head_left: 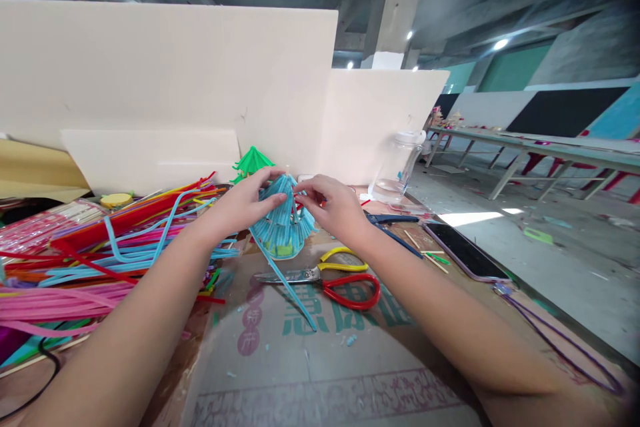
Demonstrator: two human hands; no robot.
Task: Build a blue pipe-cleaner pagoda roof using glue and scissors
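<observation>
Blue umbrella [285, 223] sits between both hands' grip.

Pink stems [30, 303] beyond left edge

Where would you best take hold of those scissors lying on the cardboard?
By the handle loops. The scissors lie flat with the red and yellow loops toward the right and the closed blades pointing left. Coming from above on the right side, near the right hand, probably suits best: the loops are open and uncovered, while a blue pipe cleaner crosses the blades.
</observation>
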